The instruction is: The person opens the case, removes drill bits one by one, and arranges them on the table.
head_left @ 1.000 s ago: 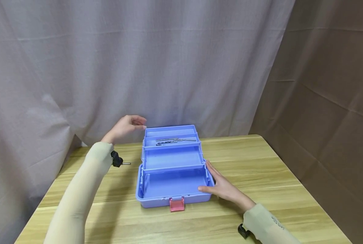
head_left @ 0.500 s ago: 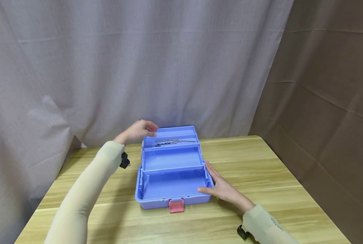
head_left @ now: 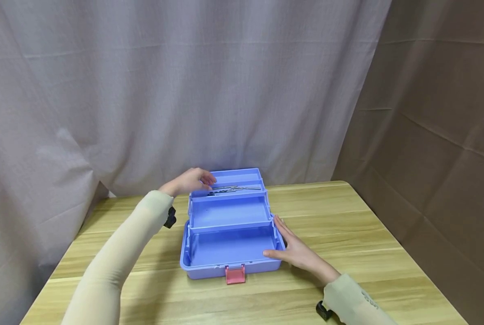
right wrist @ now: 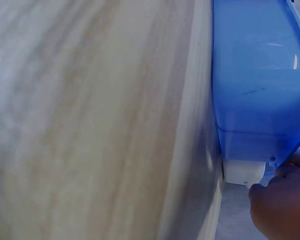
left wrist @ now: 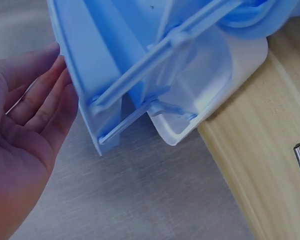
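Observation:
An opened blue toolbox [head_left: 231, 271] stands on the table with its trays fanned out toward the back. Several slim metal rods that look like drill bits [head_left: 246, 187] lie in an upper tray. My left hand [head_left: 189, 181] hovers over that tray's left end, fingers loosely bent beside the rods; no held thing shows. In the left wrist view its fingertips are partly hidden by the tray wall [left wrist: 85, 65]. My right hand [head_left: 303, 255] holds the box's front right corner, thumb over the rim and fingers along the right side.
A red latch [head_left: 235, 274] hangs at the box's front. The wooden table [head_left: 347, 230] extends on both sides of the box. A grey curtain [head_left: 242, 90] hangs close behind it, and a brown cloth [head_left: 437, 135] covers the right side.
My left hand has moved right and slightly down, from beside the box's back left corner to over the upper tray. My right hand has stayed at its corner.

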Motion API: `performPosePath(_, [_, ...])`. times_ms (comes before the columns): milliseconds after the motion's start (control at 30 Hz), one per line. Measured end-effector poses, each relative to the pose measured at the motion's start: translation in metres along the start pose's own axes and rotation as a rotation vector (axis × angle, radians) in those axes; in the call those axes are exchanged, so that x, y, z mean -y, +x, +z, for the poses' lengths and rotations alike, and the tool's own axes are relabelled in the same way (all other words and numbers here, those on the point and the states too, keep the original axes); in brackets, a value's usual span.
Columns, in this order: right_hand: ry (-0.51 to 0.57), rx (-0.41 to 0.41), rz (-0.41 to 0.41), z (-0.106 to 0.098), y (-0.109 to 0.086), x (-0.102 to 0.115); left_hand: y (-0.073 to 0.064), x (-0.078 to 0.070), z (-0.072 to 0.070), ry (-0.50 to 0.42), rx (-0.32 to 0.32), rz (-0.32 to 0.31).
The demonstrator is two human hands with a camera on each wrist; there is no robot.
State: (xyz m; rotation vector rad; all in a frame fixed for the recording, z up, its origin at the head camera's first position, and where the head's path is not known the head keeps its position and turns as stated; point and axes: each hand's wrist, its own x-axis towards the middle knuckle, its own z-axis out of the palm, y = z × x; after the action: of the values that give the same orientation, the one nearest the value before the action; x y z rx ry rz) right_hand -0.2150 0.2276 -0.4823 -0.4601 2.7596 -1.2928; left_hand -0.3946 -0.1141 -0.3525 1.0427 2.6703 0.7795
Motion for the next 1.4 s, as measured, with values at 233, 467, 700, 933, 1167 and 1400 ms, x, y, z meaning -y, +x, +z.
performPosePath(233, [-0.033,0.003,-0.022,-0.001,0.001,0.000,0.001,0.002,0.006,0.010,0.040,0.001])
performPosePath(467, [-0.099,0.023,-0.079,-0.003,-0.001,0.002,-0.001,-0.002,0.007,-0.017,0.071,-0.018])
performPosePath(700, [-0.097,0.058,-0.087,-0.006,-0.005,0.008,0.001,-0.002,0.009,0.021,0.073,-0.026])
performPosePath(933, [-0.072,0.051,-0.079,-0.007,-0.006,0.008,0.005,-0.002,0.013,0.044,0.042,-0.009])
performPosePath(1167, [-0.065,0.044,-0.069,-0.007,-0.005,0.003,0.007,-0.002,0.020,0.081,-0.033,0.031])
performPosePath(1400, [-0.062,0.048,-0.063,-0.006,-0.004,0.002,0.006,-0.001,0.024,0.111,-0.068,0.030])
